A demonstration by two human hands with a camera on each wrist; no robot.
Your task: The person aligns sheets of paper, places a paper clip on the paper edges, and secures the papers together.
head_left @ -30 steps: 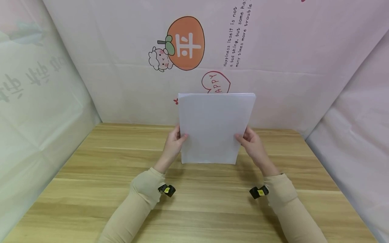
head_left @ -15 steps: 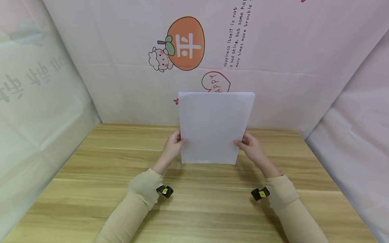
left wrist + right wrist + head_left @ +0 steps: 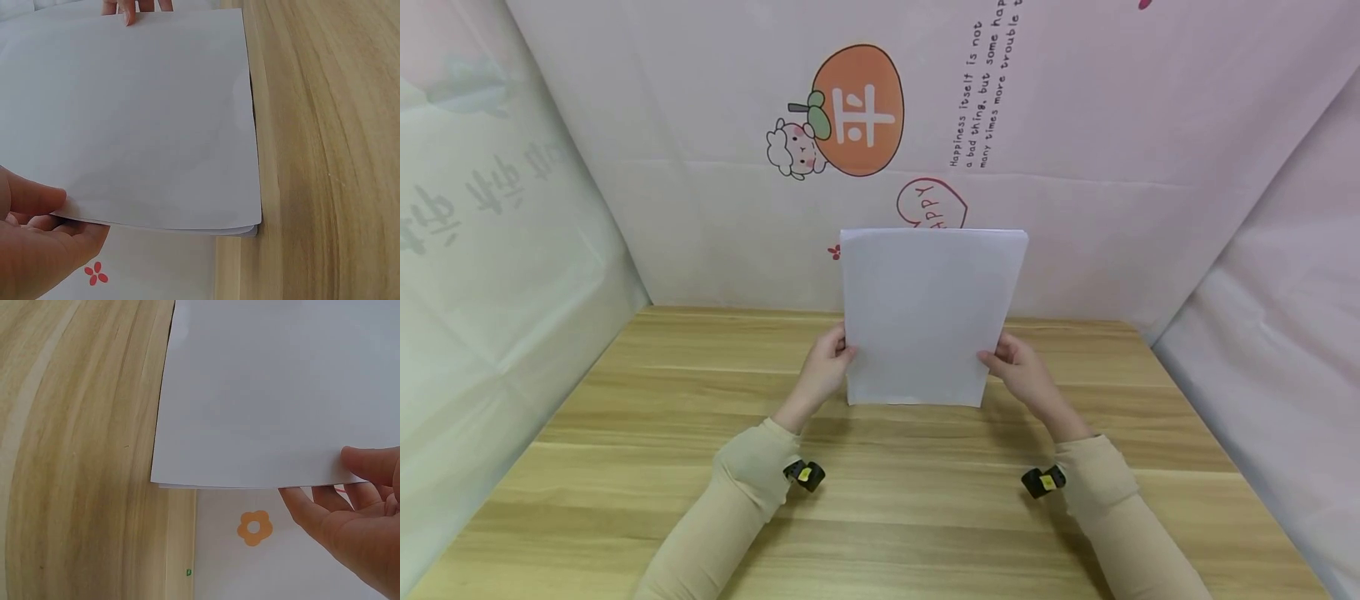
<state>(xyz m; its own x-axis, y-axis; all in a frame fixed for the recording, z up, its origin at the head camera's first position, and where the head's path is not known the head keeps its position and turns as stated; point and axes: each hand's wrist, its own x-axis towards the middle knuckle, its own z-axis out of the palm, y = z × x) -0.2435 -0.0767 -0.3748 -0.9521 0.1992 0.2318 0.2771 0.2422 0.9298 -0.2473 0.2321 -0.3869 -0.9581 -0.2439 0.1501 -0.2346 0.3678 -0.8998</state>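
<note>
A stack of blank white paper stands upright on its short edge at the middle of the wooden table. My left hand grips its left edge low down, thumb on the near face and fingers behind. On the opposite edge my right hand holds it the same way. In the left wrist view, the sheets of the paper stack are slightly uneven at the lower corner. The right wrist view has the right thumb pressed on the front of the paper stack, fingers curled behind it.
The wood-grain table spreads around the paper. Behind it hangs a white cloth backdrop printed with an orange fruit, a heart and lettering. Similar cloth walls stand at left and right. A black wrist camera sits on each sleeve.
Both hands have slid slightly down the side edges of the paper. The stack has stayed upright in nearly the same place.
</note>
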